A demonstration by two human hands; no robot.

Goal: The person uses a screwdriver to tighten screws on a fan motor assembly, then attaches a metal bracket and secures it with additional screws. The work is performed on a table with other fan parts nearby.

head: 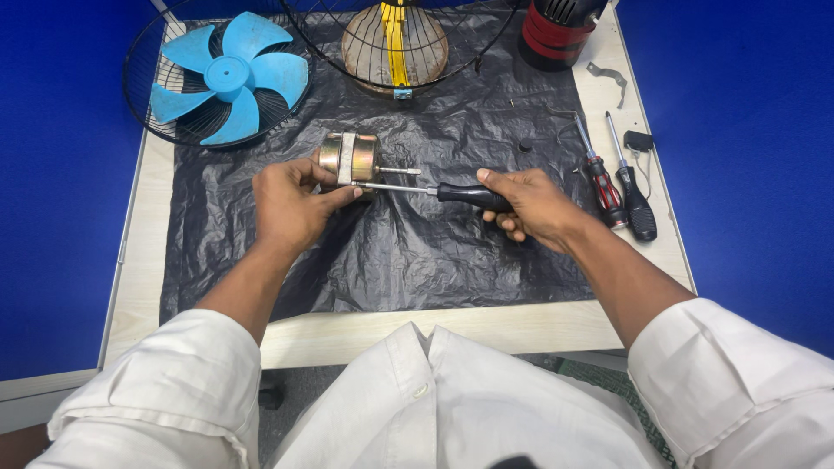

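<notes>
My left hand (291,204) grips a small metal fan motor (347,157) lying on its side on a black plastic sheet (391,252), its shaft pointing right. A screwdriver (434,190) with a black handle is in my right hand (530,207). Its metal tip reaches the motor's casing just below the shaft, next to my left fingers.
A blue fan blade (228,76) rests in a wire guard (143,104) at the back left. Another wire guard (395,39) is at the back centre, a red and black housing (556,30) at the back right. Two screwdrivers (621,187) lie near the table's right edge.
</notes>
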